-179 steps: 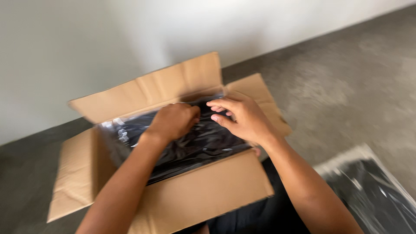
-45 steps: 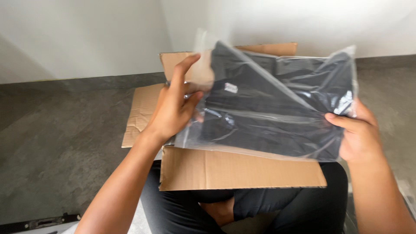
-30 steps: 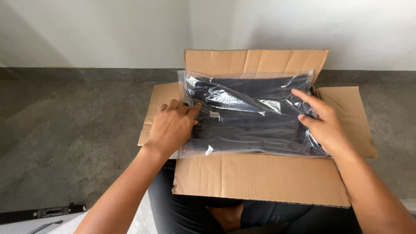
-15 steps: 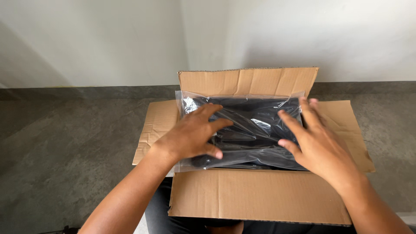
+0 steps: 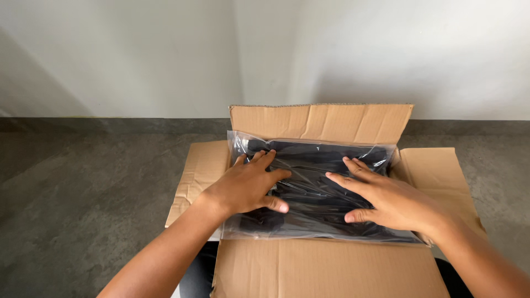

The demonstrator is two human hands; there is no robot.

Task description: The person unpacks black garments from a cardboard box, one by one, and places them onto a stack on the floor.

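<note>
Both hands lie flat, fingers spread, nothing clamped: left hand [image 5: 251,185] and right hand [image 5: 389,198] press the clear plastic bag of folded black clothing [image 5: 314,190], lying crosswise inside the open brown cardboard box [image 5: 331,267].

**Grey floor, one open box**

The floor [image 5: 94,221] is mottled grey concrete, meeting a pale wall [image 5: 138,55] along a dark baseboard strip; an open brown cardboard box [image 5: 326,265] sits directly on it, its four flaps folded outward; the left flap [image 5: 199,176] and right flap [image 5: 441,176] spread low over the floor.
</note>
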